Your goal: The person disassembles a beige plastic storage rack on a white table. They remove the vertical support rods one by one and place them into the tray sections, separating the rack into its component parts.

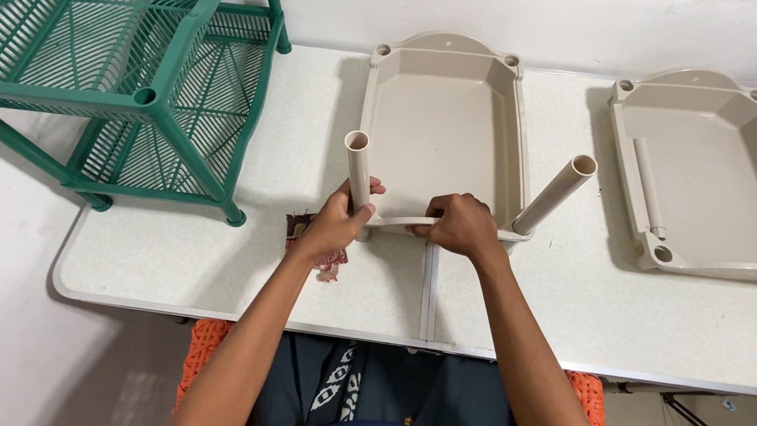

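While gripping a beige tube (357,171) in the left hand (333,227), right hand (464,225) pressed closed over the near rim of the middle beige tray (441,122).

Grip: left wrapped around the tube at the tray's near-left corner; right holding the rim. Counted: two trays, three tubes — second tube (555,194) at the near-right corner, third (649,187) lying inside the right tray (720,176). One green rack (122,41) overhanging the desk (586,307) at left; bare surface along the near edge.
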